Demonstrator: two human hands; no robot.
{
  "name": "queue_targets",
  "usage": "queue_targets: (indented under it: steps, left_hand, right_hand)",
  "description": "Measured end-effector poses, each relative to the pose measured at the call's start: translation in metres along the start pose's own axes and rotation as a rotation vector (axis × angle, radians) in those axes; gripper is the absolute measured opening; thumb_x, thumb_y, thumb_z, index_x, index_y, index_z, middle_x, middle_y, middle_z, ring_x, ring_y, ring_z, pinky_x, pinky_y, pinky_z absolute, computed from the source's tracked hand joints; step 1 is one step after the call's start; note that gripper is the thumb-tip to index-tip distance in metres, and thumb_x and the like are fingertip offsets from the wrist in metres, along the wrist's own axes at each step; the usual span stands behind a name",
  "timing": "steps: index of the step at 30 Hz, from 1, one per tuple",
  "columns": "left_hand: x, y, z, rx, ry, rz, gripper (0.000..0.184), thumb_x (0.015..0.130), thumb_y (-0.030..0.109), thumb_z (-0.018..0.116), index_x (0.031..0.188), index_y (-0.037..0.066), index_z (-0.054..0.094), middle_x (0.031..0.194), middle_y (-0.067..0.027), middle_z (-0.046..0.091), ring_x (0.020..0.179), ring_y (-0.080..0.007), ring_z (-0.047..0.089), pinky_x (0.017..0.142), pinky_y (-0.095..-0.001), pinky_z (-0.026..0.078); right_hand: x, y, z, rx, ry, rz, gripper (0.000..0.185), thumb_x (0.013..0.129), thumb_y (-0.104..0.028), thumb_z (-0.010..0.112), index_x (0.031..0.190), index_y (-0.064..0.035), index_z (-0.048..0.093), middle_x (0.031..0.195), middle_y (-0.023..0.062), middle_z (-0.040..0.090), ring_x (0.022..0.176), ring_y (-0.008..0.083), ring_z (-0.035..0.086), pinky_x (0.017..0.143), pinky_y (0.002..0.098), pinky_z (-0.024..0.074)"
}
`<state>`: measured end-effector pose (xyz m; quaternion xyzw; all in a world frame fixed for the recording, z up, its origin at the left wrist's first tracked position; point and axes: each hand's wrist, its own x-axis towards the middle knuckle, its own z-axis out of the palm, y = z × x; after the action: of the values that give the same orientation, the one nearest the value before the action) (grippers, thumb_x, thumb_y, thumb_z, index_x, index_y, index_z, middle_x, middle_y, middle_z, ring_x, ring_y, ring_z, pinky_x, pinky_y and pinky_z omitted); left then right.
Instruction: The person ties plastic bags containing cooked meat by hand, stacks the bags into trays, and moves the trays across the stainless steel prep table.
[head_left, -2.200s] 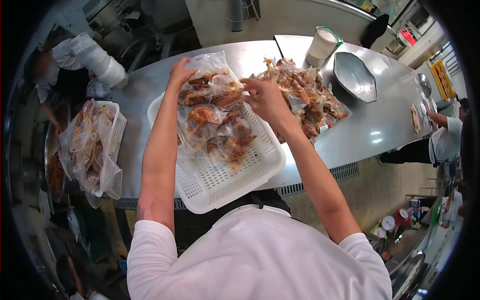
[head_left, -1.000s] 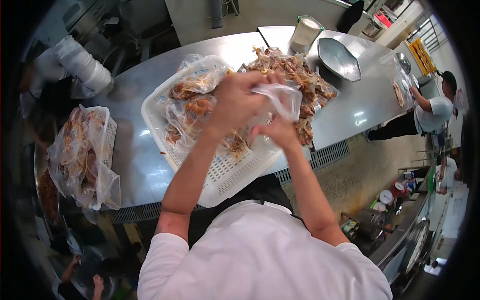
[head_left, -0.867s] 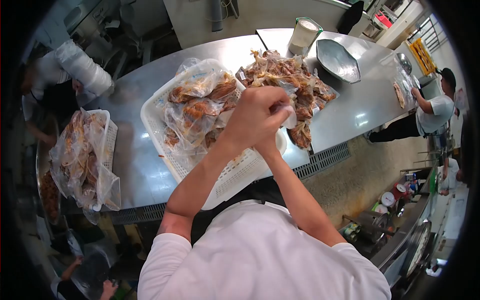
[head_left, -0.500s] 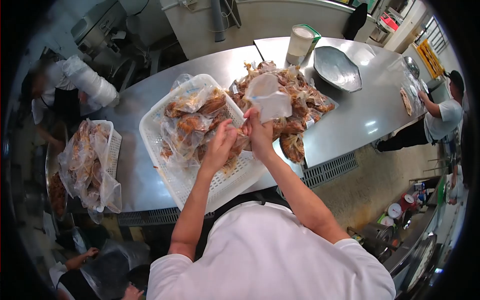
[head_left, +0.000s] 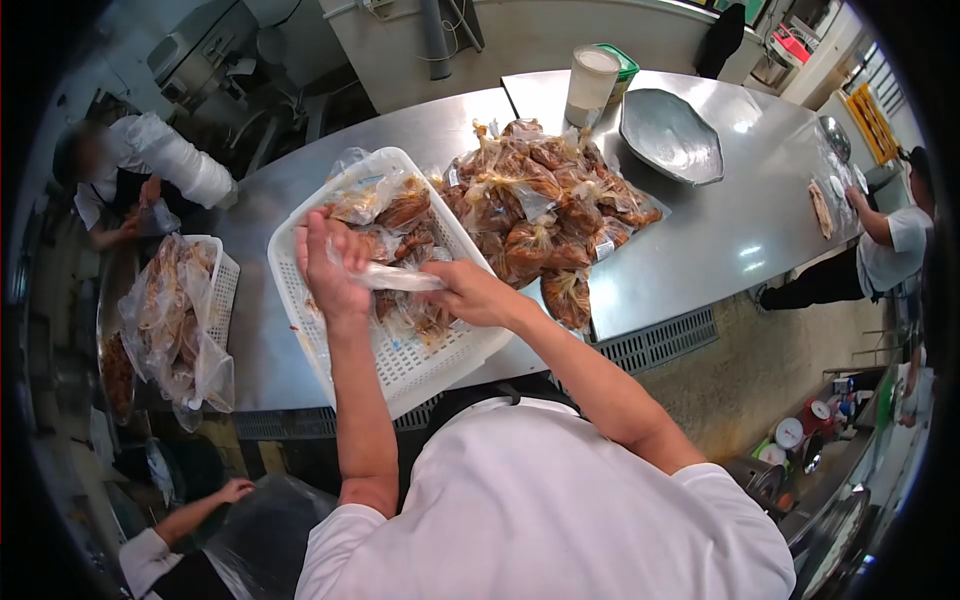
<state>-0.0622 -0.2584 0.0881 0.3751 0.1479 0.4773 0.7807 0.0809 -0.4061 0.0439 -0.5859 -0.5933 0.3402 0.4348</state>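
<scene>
My right hand (head_left: 470, 292) is closed on a flat, translucent white plastic piece (head_left: 395, 278), seen nearly edge-on. My left hand (head_left: 333, 262) is by the other end of this piece, fingers raised and apart, slightly blurred; whether it touches the piece is unclear. Both hands are over a white perforated plastic basket (head_left: 400, 378). Inside lie clear bags of brown food (head_left: 405, 207), partly hidden by my hands. Just right of the basket, a heap of similar tied bags (head_left: 535, 190) rests on the steel table (head_left: 690, 255), several with small white labels.
A grey many-sided tray (head_left: 672, 138) and a white-filled container (head_left: 592, 85) stand beyond the heap. At left is another basket (head_left: 226, 285) with bagged food (head_left: 180, 310). People work at far left (head_left: 110, 170), lower left (head_left: 185, 550) and far right (head_left: 890, 235).
Both hands have moved left, from the basket's right edge to over its middle. The plastic piece came along, turning from broadside to edge-on. At far left, a person's hands have risen.
</scene>
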Motion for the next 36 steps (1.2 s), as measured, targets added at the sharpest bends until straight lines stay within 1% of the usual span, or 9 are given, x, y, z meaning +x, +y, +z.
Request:
queue_targets:
  steps: [3, 4, 9, 15, 19, 21, 25, 31, 36]
  left_hand:
    - [-0.015, 0.027, 0.041, 1.33, -0.17, 0.822, 0.041, 0.085, 0.022, 0.078, 0.119, 0.007, 0.059, 0.093, -0.0049, 0.062, 0.081, -0.0184, 0.061, 0.076, -0.0351, 0.053]
    - [-0.024, 0.028, 0.044, 1.364, -0.421, 0.634, 0.047, 0.075, 0.016, 0.084, 0.114, 0.008, 0.06, 0.128, -0.0154, 0.06, 0.11, -0.0288, 0.061, 0.095, -0.0423, 0.049]
    - [-0.029, -0.024, -0.011, 1.812, -0.892, 0.214, 0.049, 0.078, 0.013, 0.079, 0.123, 0.007, 0.062, 0.114, -0.0155, 0.065, 0.096, -0.0284, 0.065, 0.086, -0.039, 0.052]
    - [-0.05, -0.001, 0.002, 1.163, -0.668, -0.383, 0.034, 0.092, 0.013, 0.068, 0.124, 0.005, 0.064, 0.098, -0.007, 0.07, 0.074, -0.0209, 0.065, 0.076, -0.0351, 0.053]
    - [-0.1, -0.026, 0.035, 0.221, -0.626, -0.557, 0.027, 0.097, 0.016, 0.065, 0.121, 0.005, 0.063, 0.097, -0.0003, 0.066, 0.081, -0.0159, 0.062, 0.08, -0.0305, 0.052]
    - [-0.097, -0.061, -0.002, 0.587, -0.554, -0.568, 0.027, 0.097, 0.017, 0.064, 0.121, 0.005, 0.063, 0.096, -0.0017, 0.066, 0.081, -0.0171, 0.062, 0.082, -0.03, 0.052]
    - [-0.051, -0.04, -0.012, 0.055, -0.21, -0.634, 0.028, 0.095, 0.011, 0.066, 0.122, 0.006, 0.064, 0.099, -0.0026, 0.069, 0.074, -0.0152, 0.063, 0.079, -0.0279, 0.052]
    - [-0.069, -0.029, 0.01, 1.287, -0.221, 0.326, 0.039, 0.082, -0.001, 0.071, 0.121, 0.002, 0.065, 0.09, -0.0066, 0.07, 0.086, -0.0219, 0.066, 0.081, -0.0362, 0.052]
    - [-0.086, -0.043, 0.022, 1.394, -0.096, 0.477, 0.048, 0.069, -0.001, 0.077, 0.115, 0.006, 0.064, 0.085, -0.0051, 0.067, 0.087, -0.0289, 0.063, 0.084, -0.0405, 0.049]
  right_hand:
    - [-0.002, 0.025, -0.002, -0.012, 0.08, -0.108, 0.018, 0.087, -0.01, 0.066, 0.1, 0.0027, 0.061, 0.082, 0.0272, 0.064, 0.081, 0.0479, 0.06, 0.071, 0.0499, 0.0471]
    - [-0.004, 0.024, -0.008, -0.011, 0.076, -0.105, 0.018, 0.087, -0.01, 0.066, 0.1, 0.0027, 0.061, 0.082, 0.0272, 0.064, 0.081, 0.0479, 0.06, 0.071, 0.0499, 0.0471]
    - [-0.013, -0.001, -0.036, -0.46, 0.038, -0.282, 0.022, 0.08, -0.008, 0.069, 0.101, -0.0003, 0.065, 0.09, 0.0138, 0.062, 0.096, 0.0333, 0.06, 0.087, 0.0439, 0.0423]
    - [0.002, 0.016, -0.059, -0.57, 0.074, -0.21, 0.012, 0.07, -0.008, 0.079, 0.079, -0.003, 0.073, 0.099, 0.0117, 0.062, 0.097, 0.03, 0.06, 0.085, 0.04, 0.0471]
    - [0.013, -0.009, -0.042, 0.091, 0.418, -0.171, 0.007, 0.081, -0.004, 0.077, 0.086, -0.0007, 0.075, 0.087, 0.0075, 0.068, 0.084, 0.0194, 0.065, 0.075, 0.0304, 0.0518]
    - [0.013, -0.018, -0.035, 0.698, 0.111, -0.19, 0.011, 0.085, -0.01, 0.078, 0.086, 0.0008, 0.073, 0.088, 0.0054, 0.067, 0.09, 0.0152, 0.063, 0.08, 0.0292, 0.0508]
    - [0.017, -0.017, -0.015, 0.183, 0.203, -0.391, 0.015, 0.09, -0.016, 0.074, 0.093, -0.0011, 0.071, 0.09, 0.0093, 0.07, 0.089, 0.0144, 0.063, 0.08, 0.0293, 0.0502]
    - [0.003, -0.015, 0.012, 0.183, 0.554, 0.172, 0.012, 0.091, -0.012, 0.067, 0.095, -0.0001, 0.069, 0.073, 0.0132, 0.066, 0.063, 0.015, 0.057, 0.06, 0.0336, 0.0471]
    - [0.001, -0.016, 0.036, 0.259, 0.64, 0.097, 0.012, 0.09, -0.007, 0.064, 0.097, 0.0003, 0.068, 0.075, 0.0162, 0.067, 0.067, 0.0173, 0.065, 0.062, 0.0339, 0.0488]
